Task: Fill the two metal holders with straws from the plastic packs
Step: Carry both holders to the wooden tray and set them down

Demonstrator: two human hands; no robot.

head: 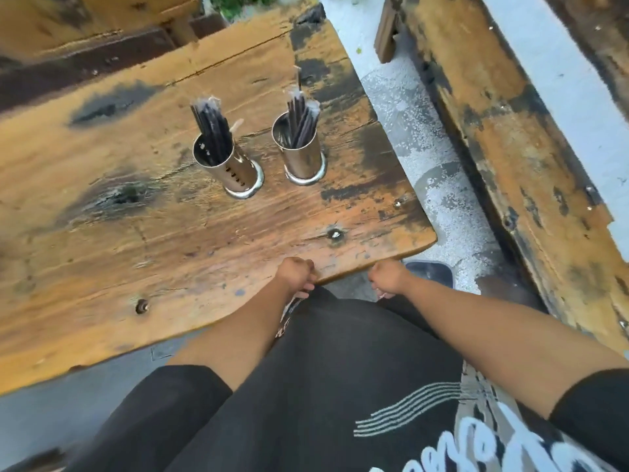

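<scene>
Two shiny metal holders stand side by side on the worn wooden table (pixel 102 260). The left holder (pixel 228 165) and the right holder (pixel 301 155) each hold a bunch of dark wrapped straws, the left bunch (pixel 209 127) and the right bunch (pixel 301 119). My left hand (pixel 296 272) rests at the table's near edge with fingers curled in. My right hand (pixel 388 277) hangs just off the table's corner, also curled. I see nothing in either hand. No plastic packs are in view.
A second weathered wooden bench or table (pixel 510 148) runs along the right, across a strip of grey speckled floor (pixel 429 158). A dark shoe (pixel 432 272) shows below the table corner. My black shirt fills the bottom.
</scene>
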